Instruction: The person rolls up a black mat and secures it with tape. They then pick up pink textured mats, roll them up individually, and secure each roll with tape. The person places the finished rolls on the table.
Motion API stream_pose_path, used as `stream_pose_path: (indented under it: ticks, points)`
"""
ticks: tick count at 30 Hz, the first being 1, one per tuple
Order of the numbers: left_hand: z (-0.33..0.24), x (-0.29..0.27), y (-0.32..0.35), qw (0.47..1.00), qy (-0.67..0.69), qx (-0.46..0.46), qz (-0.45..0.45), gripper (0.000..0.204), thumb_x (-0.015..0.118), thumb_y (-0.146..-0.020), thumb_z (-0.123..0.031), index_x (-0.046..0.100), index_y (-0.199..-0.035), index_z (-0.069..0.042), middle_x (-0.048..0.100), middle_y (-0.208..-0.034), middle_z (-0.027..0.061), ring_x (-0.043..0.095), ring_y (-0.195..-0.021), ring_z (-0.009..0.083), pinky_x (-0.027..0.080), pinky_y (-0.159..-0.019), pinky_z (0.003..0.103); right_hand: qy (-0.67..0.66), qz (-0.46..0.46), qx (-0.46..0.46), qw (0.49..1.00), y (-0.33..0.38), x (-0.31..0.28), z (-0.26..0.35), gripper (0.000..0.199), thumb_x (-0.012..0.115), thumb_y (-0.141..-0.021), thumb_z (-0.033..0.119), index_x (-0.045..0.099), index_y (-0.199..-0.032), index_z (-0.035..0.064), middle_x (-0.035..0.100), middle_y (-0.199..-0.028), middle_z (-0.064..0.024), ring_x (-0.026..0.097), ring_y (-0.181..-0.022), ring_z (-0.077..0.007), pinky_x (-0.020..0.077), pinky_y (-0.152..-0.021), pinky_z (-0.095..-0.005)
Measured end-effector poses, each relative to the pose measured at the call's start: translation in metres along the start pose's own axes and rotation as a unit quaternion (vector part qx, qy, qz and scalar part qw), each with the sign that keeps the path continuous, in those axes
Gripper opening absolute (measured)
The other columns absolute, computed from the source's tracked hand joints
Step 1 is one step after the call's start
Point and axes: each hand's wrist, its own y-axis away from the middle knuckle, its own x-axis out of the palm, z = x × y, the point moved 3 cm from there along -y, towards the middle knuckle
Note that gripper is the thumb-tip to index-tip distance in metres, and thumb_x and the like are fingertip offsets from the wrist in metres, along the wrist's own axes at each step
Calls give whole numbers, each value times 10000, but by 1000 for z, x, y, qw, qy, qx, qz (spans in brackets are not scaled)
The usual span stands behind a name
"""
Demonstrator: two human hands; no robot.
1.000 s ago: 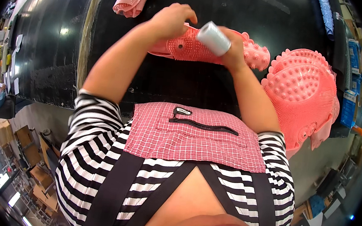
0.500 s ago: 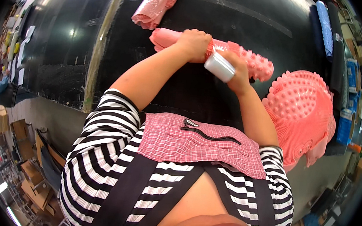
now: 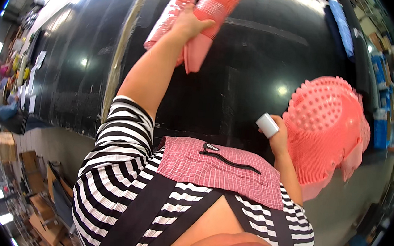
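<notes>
On the black table [image 3: 237, 93], your left hand [image 3: 187, 25] clasps a pink roll [image 3: 213, 11]—probably soft, best gripped midway—your right hand [image 3: 279, 134] a white roll [image 3: 267, 125].

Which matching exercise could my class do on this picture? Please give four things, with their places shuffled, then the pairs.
Things:
1. left hand
2. white roll
3. knobbly pink mats
4. pale blue roll

Places:
A. overhanging the near edge of the black table
B. beside a black roll at the upper right
C. in the grip of the right hand
D. touching a pink roll

Pairs: 1-D, 2-C, 3-A, 4-B
</notes>
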Motion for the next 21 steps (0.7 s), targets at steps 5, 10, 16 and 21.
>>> stream_pose_path:
  ticks: [5, 10, 16, 21]
  points:
    - [-13, 55, 11, 950, -304, 60, 40, 967, 738, -826, -642, 307, -1624, -308, 192, -1700, 175, 155, -1574, 405, 260, -1215, 604, 10, -2, -41, 999, 11, 0, 1, 159, 598, -969, 61, 642, -1120, 41, 701, -954, -93, 693, -796, -189, 564, -722, -321]
    - [16, 69, 18, 937, -340, 76, 34, 835, 765, -857, -500, 391, -1588, -347, 160, -1732, 85, 221, -1553, 432, 319, -1192, 607, 189, 8, 118, 975, 35, -11, 10, 259, 662, -842, 173, 710, -1060, 41, 732, -943, -185, 713, -914, -279, 538, -805, -375]
    - [9, 82, 27, 939, -302, 163, 11, 683, 737, -903, -427, 499, -1517, -245, 320, -1635, 115, 311, -1495, 379, 316, -1187, 584, 257, -68, 74, 961, 69, -12, 5, 237, 655, -858, 147, 696, -1053, 19, 727, -922, -177, 711, -866, -287, 539, -783, -402]
    - [-7, 158, 106, 918, 130, 290, 237, 290, 669, -1001, -225, 713, -1215, -36, 731, -1141, 92, 679, -1031, 243, 535, -953, 398, -103, -192, -97, 971, 124, -76, 12, 258, 599, -991, 20, 660, -1240, 45, 697, -1174, -30, 662, -1088, -147, 534, -973, -313]
